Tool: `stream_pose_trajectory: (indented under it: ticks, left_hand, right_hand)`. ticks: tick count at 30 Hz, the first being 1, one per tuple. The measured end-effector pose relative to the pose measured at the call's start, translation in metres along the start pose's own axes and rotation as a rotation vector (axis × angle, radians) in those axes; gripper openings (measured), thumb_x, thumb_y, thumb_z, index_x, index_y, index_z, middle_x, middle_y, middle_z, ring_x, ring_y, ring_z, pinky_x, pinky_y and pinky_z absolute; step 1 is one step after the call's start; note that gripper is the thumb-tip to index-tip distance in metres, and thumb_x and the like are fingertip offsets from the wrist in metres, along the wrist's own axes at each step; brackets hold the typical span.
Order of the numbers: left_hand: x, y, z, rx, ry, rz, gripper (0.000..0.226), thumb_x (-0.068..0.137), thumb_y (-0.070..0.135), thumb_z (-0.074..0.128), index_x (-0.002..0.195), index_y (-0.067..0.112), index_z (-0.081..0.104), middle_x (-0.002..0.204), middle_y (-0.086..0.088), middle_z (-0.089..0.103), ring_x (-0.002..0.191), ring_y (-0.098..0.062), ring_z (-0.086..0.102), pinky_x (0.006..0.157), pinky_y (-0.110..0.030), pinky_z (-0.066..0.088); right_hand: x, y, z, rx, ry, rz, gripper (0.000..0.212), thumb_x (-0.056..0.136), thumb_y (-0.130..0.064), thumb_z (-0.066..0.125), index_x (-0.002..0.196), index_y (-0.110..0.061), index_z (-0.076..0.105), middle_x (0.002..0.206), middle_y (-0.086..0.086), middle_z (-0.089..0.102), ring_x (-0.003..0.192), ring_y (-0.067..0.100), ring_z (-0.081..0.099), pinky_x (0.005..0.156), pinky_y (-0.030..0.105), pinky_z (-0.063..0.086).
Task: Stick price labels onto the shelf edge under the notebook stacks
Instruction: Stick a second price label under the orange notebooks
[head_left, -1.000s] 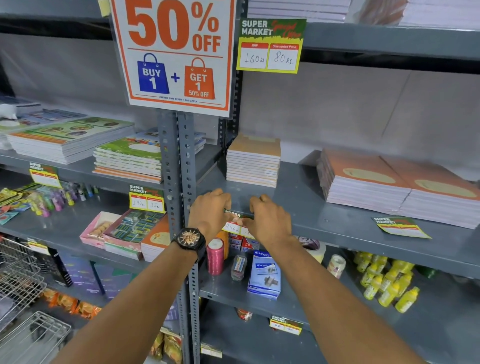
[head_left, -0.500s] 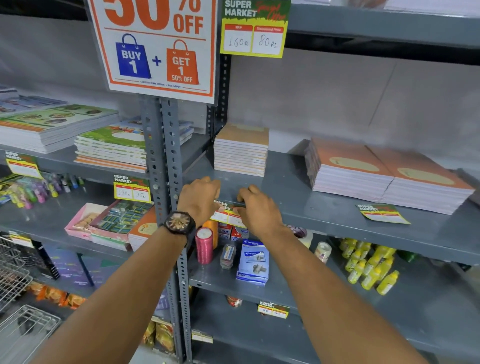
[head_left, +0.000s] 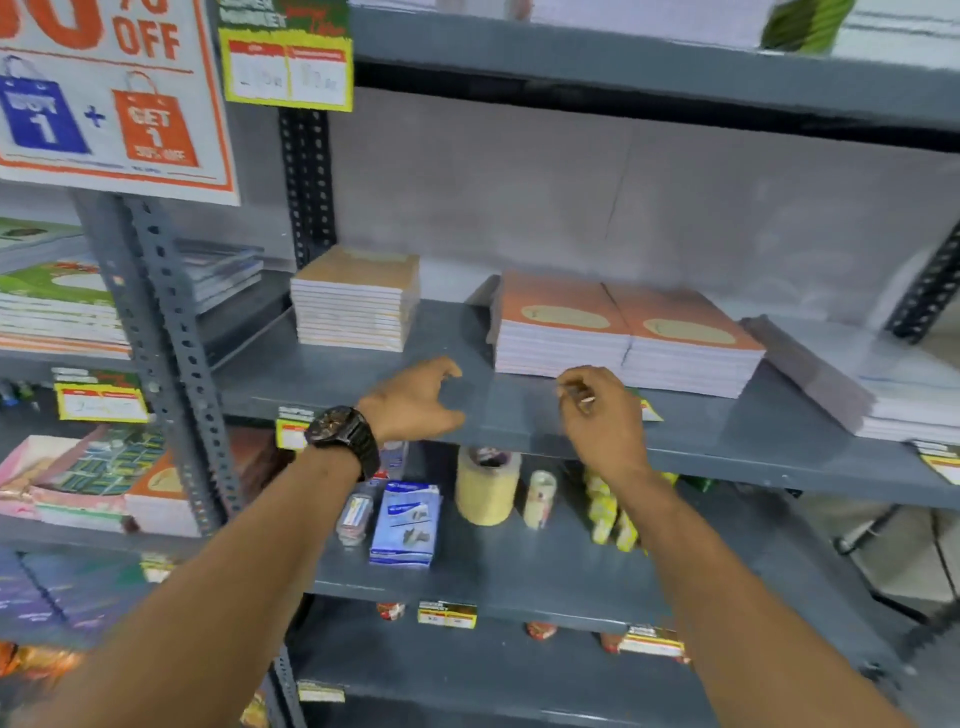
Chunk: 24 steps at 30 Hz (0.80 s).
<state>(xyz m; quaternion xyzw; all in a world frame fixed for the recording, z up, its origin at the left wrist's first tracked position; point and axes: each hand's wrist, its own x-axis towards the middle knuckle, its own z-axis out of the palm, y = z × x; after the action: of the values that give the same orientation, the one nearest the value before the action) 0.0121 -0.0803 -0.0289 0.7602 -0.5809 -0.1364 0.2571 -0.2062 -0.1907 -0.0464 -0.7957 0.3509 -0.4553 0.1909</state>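
While the right hand (head_left: 602, 415) reaches with curled fingers for the loose label (head_left: 647, 408) at four o'clock of the empty, open left hand (head_left: 415, 400), hasty pressing could stick it crooked on the shelf edge (head_left: 701, 457).

Grey slotted-steel shelving (head_left: 171, 332) stands against a plain grey wall (head_left: 571, 197).

On the lower shelf (head_left: 519, 577) we see a wide roll of tan tape (head_left: 486, 486) standing beside a smaller clear roll (head_left: 540, 498), with a blue boxed stapler (head_left: 405, 522) lying to their left and yellow bottles (head_left: 610, 519) to their right. Up at the top left we find an orange and white sale sign (head_left: 111, 98) fixed to the perforated upright post (head_left: 174, 353). Boxed stationery sets (head_left: 98, 467) fill the neighbouring bay.
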Motion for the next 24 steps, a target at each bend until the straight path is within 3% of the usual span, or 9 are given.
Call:
stream_pose_trajectory:
  ticks: [2,5,8,11,14,17,20,22,24]
  left_hand:
    - [0.016,0.030,0.024,-0.105,0.017,0.008,0.059,0.081,0.023,0.070,0.134,0.016,0.045,0.136,-0.009,0.054,0.116,-0.029,0.058,0.098,-0.036,0.048]
    - [0.043,0.067,0.053,-0.173,0.038,-0.013,0.054,0.084,0.030,0.069,0.132,0.018,0.046,0.127,-0.009,0.060,0.108,-0.025,0.059,0.095,-0.031,0.047]
    - [0.067,0.095,0.074,-0.097,-0.003,-0.030,0.050,0.085,0.046,0.066,0.124,0.018,0.052,0.125,-0.006,0.063,0.112,-0.023,0.059,0.091,-0.029,0.046]
    - [0.081,0.115,0.088,-0.017,-0.067,-0.039,0.059,0.079,0.057,0.067,0.124,0.022,0.053,0.127,-0.001,0.062,0.114,-0.024,0.058,0.098,-0.037,0.048]
    - [0.092,0.127,0.102,0.056,-0.022,-0.028,0.056,0.074,0.049,0.074,0.121,0.027,0.054,0.124,0.002,0.063,0.113,-0.024,0.058,0.097,-0.040,0.048]
    - [0.101,0.136,0.111,-0.159,0.061,-0.036,0.044,0.074,0.024,0.081,0.112,0.022,0.059,0.113,0.000,0.062,0.104,-0.023,0.059,0.087,-0.033,0.048]
    - [0.101,0.143,0.113,-0.470,0.123,-0.015,0.026,0.075,0.007,0.080,0.092,0.019,0.065,0.095,-0.002,0.065,0.092,-0.021,0.061,0.082,-0.035,0.051]
    - [0.091,0.143,0.110,-0.555,0.141,0.046,0.019,0.078,0.006,0.078,0.083,0.020,0.066,0.087,-0.004,0.066,0.082,-0.019,0.059,0.077,-0.035,0.049]
    - [0.073,0.144,0.109,-0.582,0.149,0.125,0.014,0.081,0.009,0.076,0.081,0.020,0.068,0.083,-0.005,0.067,0.077,-0.017,0.059,0.074,-0.035,0.049]
  right_hand:
    - [0.008,0.025,-0.028,-0.033,0.043,0.037,0.016,0.079,-0.003,0.065,0.090,-0.014,0.069,0.090,0.002,0.067,0.080,0.020,0.065,0.079,0.030,0.052]
    - [0.023,0.056,-0.059,-0.109,0.018,0.159,0.016,0.080,-0.015,0.070,0.095,-0.014,0.068,0.099,0.008,0.067,0.090,0.025,0.065,0.076,0.027,0.045]
    - [0.038,0.087,-0.075,-0.185,-0.175,0.350,0.044,0.079,-0.031,0.075,0.114,-0.010,0.059,0.117,0.011,0.062,0.107,0.030,0.059,0.078,0.026,0.037]
    - [0.049,0.098,-0.078,-0.207,-0.319,0.399,0.055,0.078,-0.041,0.075,0.119,-0.010,0.054,0.114,0.007,0.062,0.105,0.027,0.059,0.081,0.031,0.042]
    - [0.058,0.100,-0.074,-0.027,-0.326,0.431,0.051,0.069,-0.040,0.081,0.108,-0.016,0.060,0.108,0.002,0.068,0.099,0.022,0.064,0.089,0.038,0.051]
    - [0.064,0.106,-0.068,0.170,-0.301,0.459,0.048,0.055,-0.033,0.082,0.097,-0.021,0.063,0.100,0.005,0.072,0.093,0.022,0.068,0.088,0.042,0.056]
    - [0.066,0.102,-0.076,0.447,-0.299,0.482,0.031,0.069,-0.002,0.079,0.096,-0.012,0.068,0.095,0.013,0.071,0.084,0.023,0.066,0.077,0.036,0.055]
    - [0.061,0.097,-0.087,0.536,-0.347,0.441,0.021,0.074,-0.001,0.078,0.093,-0.010,0.074,0.095,0.016,0.074,0.083,0.021,0.066,0.080,0.037,0.055]
    - [0.048,0.093,-0.100,0.477,-0.390,0.344,0.011,0.078,-0.011,0.078,0.089,-0.013,0.077,0.087,0.008,0.074,0.076,0.010,0.065,0.073,0.028,0.054]
